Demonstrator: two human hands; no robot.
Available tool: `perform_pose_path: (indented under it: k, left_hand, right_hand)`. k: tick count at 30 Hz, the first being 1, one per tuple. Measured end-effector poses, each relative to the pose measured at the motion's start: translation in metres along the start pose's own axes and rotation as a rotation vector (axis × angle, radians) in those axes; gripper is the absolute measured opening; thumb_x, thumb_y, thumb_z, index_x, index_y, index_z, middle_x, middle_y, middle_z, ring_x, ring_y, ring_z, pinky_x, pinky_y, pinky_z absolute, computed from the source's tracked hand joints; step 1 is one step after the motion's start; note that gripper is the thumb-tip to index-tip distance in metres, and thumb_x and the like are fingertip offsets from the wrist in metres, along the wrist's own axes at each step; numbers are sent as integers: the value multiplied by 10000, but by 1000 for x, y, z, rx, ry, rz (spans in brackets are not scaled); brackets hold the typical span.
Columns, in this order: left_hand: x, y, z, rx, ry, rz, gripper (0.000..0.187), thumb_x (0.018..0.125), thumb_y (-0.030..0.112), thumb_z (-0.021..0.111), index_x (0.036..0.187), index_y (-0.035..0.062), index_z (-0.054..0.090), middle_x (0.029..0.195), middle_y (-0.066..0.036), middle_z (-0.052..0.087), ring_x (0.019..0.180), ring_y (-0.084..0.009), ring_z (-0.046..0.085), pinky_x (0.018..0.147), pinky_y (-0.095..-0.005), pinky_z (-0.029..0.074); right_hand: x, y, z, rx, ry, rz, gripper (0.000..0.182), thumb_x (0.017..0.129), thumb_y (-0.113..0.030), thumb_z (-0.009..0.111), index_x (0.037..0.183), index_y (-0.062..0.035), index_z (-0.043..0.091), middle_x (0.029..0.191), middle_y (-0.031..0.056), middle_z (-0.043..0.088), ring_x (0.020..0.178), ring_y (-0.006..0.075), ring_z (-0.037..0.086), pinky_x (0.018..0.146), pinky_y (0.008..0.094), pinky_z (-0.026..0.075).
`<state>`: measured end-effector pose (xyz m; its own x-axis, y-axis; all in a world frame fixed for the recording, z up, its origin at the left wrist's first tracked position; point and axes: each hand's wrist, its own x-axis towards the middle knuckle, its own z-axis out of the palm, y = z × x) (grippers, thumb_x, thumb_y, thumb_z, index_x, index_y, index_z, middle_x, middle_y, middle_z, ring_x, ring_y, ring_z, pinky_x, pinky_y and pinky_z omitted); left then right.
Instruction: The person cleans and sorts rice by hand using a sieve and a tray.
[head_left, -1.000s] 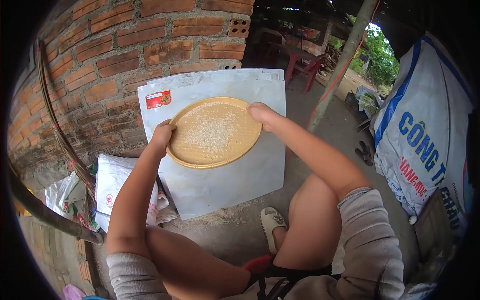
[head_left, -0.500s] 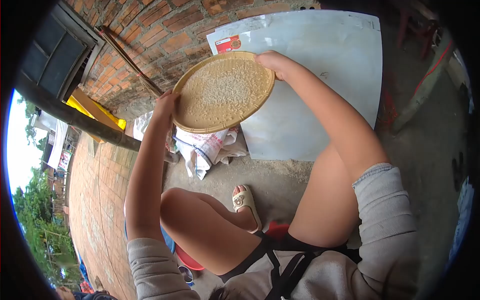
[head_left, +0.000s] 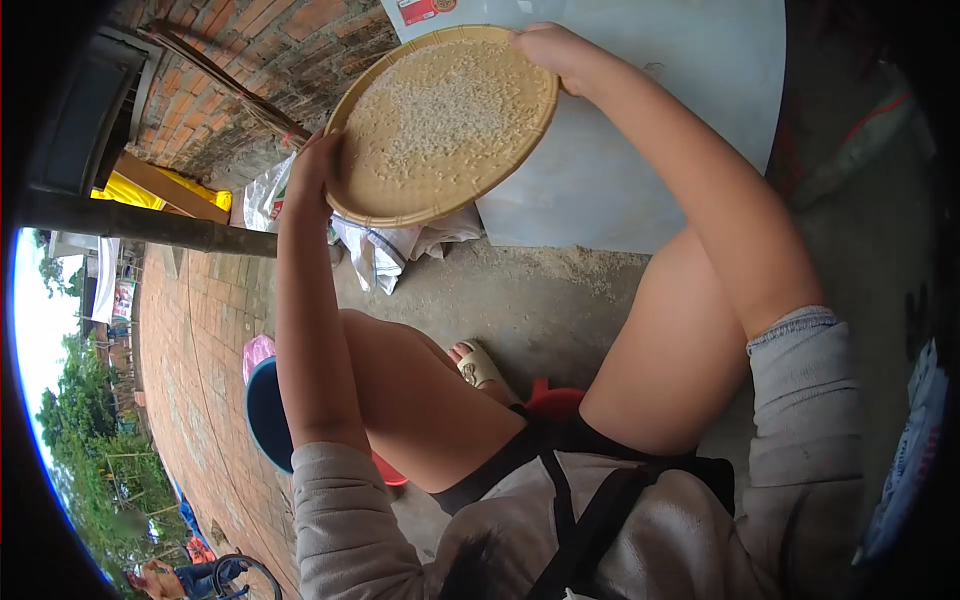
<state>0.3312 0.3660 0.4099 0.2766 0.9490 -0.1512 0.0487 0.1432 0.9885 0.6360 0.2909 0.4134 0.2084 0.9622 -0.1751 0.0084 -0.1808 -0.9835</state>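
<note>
A round woven bamboo winnowing tray (head_left: 380,195) is held up in front of me, tilted, its left side lower in view than its right. Pale, rice-like grains (head_left: 450,110) lie loosely across its middle, thinning toward the edge. My left hand (head_left: 316,170) grips the left rim; its fingertips are partly hidden by the tray. At the upper right rim, my right hand (head_left: 552,52) is closed on the edge, with its fingers mostly behind it.
Beyond the tray lies a pale grey sheet (head_left: 640,160) by a brick wall (head_left: 280,50). White sacks (head_left: 380,250) sit underneath. A blue tub (head_left: 265,415) is left of my legs, a red plastic object (head_left: 555,402) between them. A bamboo pole (head_left: 150,225) juts in from the left.
The tray sits higher in view, still in both hands, and the grains have shifted slightly within it. My view has moved; more of the blue tub shows and less of the wall.
</note>
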Motion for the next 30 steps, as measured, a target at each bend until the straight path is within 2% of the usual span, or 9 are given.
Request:
perform_pose_path:
  k: [4,6,8,14,18,21,24,27,30]
  left_hand:
    - [21,-12,1,-27,-95,-105,314,910,171,402,1162,-2,477,930,-121,600,799,-191,610,705,-321,512]
    - [28,-22,41,-34,56,83,348,902,174,432,1189,-19,469,935,-112,589,826,-184,577,690,-325,487]
    - [2,-2,86,-24,-14,80,255,906,134,448,1094,-25,512,917,-96,581,781,-149,550,706,-270,457]
    - [63,-19,17,-74,-286,-88,322,898,128,427,1172,-22,506,985,-135,610,837,-169,623,729,-297,517]
    - [35,-19,75,92,-124,197,346,901,150,425,1179,-49,484,1018,-155,594,929,-193,566,826,-303,430]
    - [31,-25,94,8,-78,118,342,910,155,417,1184,-41,474,975,-135,588,902,-184,551,814,-299,423]
    - [59,-25,48,-90,-185,-95,313,915,115,399,1179,-29,483,980,-122,594,850,-153,595,747,-272,484]
    - [60,-31,48,-53,-136,-63,308,918,127,411,1174,-23,491,976,-113,592,837,-143,580,744,-261,473]
    - [42,-38,89,17,28,11,317,922,126,413,1199,-10,487,1007,-105,581,907,-145,547,805,-267,435]
  right_hand:
    - [0,9,-1,-118,193,-50,302,950,-220,378,1059,27,513,1001,136,589,875,217,609,739,348,504]
    - [0,11,-49,-78,107,-12,308,954,-215,370,1106,20,498,1011,146,587,876,219,610,742,350,505]
    - [3,20,-82,132,-21,106,335,958,-217,369,1172,20,469,1027,145,588,883,222,612,745,349,505]
    - [-39,18,-9,-12,277,36,324,962,-198,365,1164,28,479,1144,163,558,1057,215,551,833,348,466]
    - [-18,31,-54,39,275,98,314,960,-216,398,1161,12,476,1065,112,579,952,175,583,810,299,482]
    - [-11,27,-73,163,115,195,310,962,-207,388,1164,12,475,1077,108,576,961,175,583,824,300,479]
    - [-15,22,-24,70,221,96,337,964,-189,349,1213,22,434,1148,153,541,1010,210,561,833,348,471]
    - [7,43,-25,-16,223,100,348,966,-201,340,1204,33,435,1171,175,525,1048,217,544,856,417,463]
    - [25,33,-70,207,38,289,351,962,-226,378,1191,30,455,1168,170,530,1099,211,521,881,318,451]
